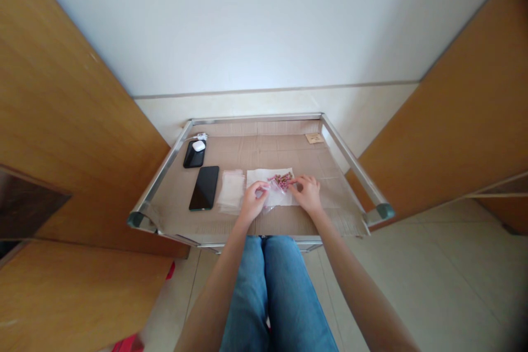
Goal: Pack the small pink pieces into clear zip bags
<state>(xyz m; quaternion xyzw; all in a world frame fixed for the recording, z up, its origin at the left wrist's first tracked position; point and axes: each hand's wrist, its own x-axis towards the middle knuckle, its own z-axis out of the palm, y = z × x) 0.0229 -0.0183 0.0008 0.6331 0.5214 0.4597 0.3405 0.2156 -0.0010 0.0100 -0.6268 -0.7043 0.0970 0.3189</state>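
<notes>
A small pile of pinkish-red pieces [281, 179] lies on a white sheet [259, 177] on the cardboard-lined table. My left hand [253, 199] is closed in a pinch on a small clear plastic bag [273, 192] that lies between both hands. My right hand [306, 191] rests just right of the pile, fingers curled, its fingertips at the pile's edge and at the bag. Whether the right fingers hold a piece is too small to make out.
A stack of clear bags [231, 190] lies left of the sheet. Two black phones [204, 187] [193, 155] sit further left, with a white earbud case [198, 146] on the far one. A metal rim [355, 165] frames the table; a tan tag [314, 138] lies at the back.
</notes>
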